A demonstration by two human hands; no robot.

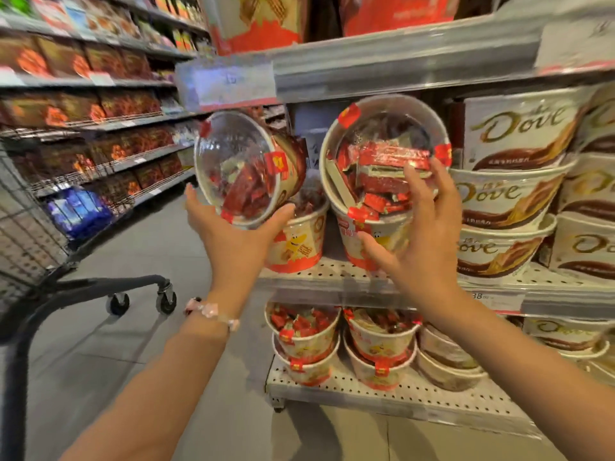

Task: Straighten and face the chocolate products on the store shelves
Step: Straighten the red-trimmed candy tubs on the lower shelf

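Chocolate tubs are sitting tipped on their sides on the middle shelf (pixel 332 271), each lying on top of an upright tub of the same kind, their clear domed lids turned out toward the aisle. The left hand (pixel 233 234) is cradling the left tipped tub (pixel 246 168) from below, palm up, thumb and fingers spread round its lower rim rather than clamped on it. The right hand (pixel 422 234) is holding the right tipped tub (pixel 382 154), fingers (pixel 416 174) laid over the lid and thumb reaching toward the upright tub (pixel 369 237) underneath; its grip is loose, too.

The step in hand looks like setting both tipped tubs to match. To do it well, the person is probably best turning each tub by its rim, not pressing on the thin lid, which would likely dent. The left tub is hanging out past the shelf end, so the supporting palm should stay under it until the tub rests firmly on the upright tub (pixel 296 241) below. The two should end side by side, lids and red seal stickers facing out evenly, just beside the Dove tubs (pixel 509 194) on the right without nudging that stack. Working one tub at a time may be steadier, since round tubs on their sides will tend to roll.
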